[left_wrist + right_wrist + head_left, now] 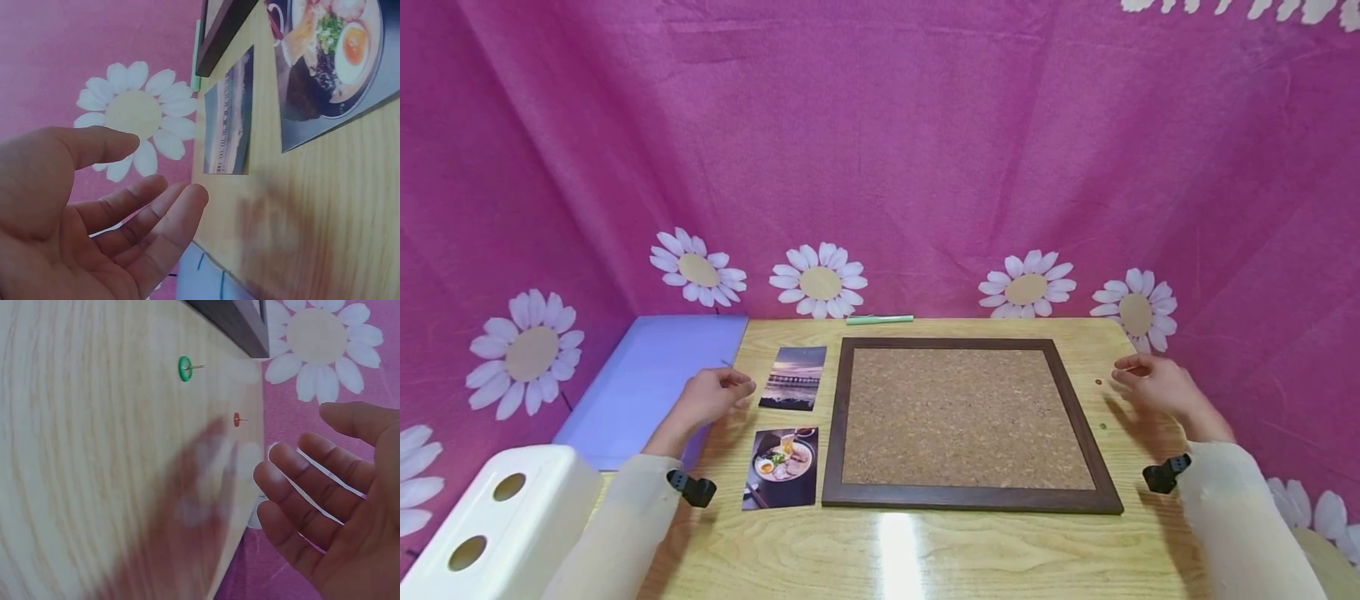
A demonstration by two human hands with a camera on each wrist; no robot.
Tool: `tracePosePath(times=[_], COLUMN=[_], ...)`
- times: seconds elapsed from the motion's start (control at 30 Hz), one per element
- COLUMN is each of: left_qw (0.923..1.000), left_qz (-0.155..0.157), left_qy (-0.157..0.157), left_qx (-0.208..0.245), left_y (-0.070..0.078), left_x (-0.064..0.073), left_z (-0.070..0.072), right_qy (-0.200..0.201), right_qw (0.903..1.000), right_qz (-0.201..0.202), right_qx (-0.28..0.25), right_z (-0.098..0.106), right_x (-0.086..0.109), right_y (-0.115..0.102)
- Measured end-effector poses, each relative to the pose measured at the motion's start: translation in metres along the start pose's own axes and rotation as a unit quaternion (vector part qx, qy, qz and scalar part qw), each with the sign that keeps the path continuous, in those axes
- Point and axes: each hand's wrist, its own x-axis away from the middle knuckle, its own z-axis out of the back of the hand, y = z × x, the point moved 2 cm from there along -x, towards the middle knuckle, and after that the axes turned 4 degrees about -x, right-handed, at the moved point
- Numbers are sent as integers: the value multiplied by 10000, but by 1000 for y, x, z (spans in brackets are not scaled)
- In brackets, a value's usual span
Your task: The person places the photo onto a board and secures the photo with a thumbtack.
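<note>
My left hand (713, 395) hovers with loosely bent fingers beside a sunset pier photo (793, 378), touching nothing. Nearer the front lies a ramen photo (781, 468). Both photos are left of a cork board (962, 417) with a dark brown frame. On the far side of the board, my right hand (1161, 390) is held above the table edge, its fingers relaxed and holding nothing. Close to it are a red thumbtack (237, 419) and a green thumbtack (185, 369), both with their pins pointing up from the table.
A light green pen (880, 319) lies at the table's back edge, against the pink flowered cloth (880, 167). To the left are a pale blue-violet panel (647, 375) and a white object with round holes (505, 517). The wooden table (790, 550) carries the board.
</note>
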Motion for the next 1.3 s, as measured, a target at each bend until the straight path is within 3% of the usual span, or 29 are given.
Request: tracePosePath(times=[0.2,0.8,1.3], left_qw=[9997,9945,9940], left_qz=[199,930,1093], left_qy=[-5,-22,15], left_qx=[167,472,74], left_y=[-4,-9,-5], left_x=[-6,-19,-24], left_z=[-8,-20,-25], right_qy=[-348,-492,-441], right_qw=[9984,9930,9932], right_qz=[-258,-773,-864], right_qx=[-359,-748,-641], right_z=[-8,-22,-25], right_x=[-4,-15,-18], right_y=[8,19,17])
